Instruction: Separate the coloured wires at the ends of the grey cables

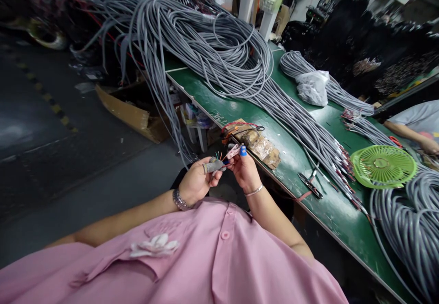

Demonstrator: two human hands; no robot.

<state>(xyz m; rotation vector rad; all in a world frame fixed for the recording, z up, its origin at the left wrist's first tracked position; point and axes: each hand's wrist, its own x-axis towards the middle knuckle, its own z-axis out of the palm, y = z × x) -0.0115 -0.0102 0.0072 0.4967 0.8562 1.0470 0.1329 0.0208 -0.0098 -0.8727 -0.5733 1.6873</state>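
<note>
My left hand [197,183], with a grey covering on the thumb, is closed in a pinch on a cable end. Thin coloured wires [219,156], green and orange among them, fan out above the pinch. Close beside it, my right hand [246,173] has a blue cover on its thumb tip and is closed on a small pale pink, clip-like piece [233,151]. The fingertips of both hands nearly meet, and they partly hide the cable end. Just beyond them, a taped brown block [262,146] with red and black wires rests at the edge of the green table [291,135].
Large bundles of grey cable [206,52] run across the table. A green fan [384,167] and black-handled cutters [310,186] are on the right. A plastic bag [313,88] lies on farther cables. A cardboard box [132,114] stands on the floor; another person's arm [408,135] reaches in.
</note>
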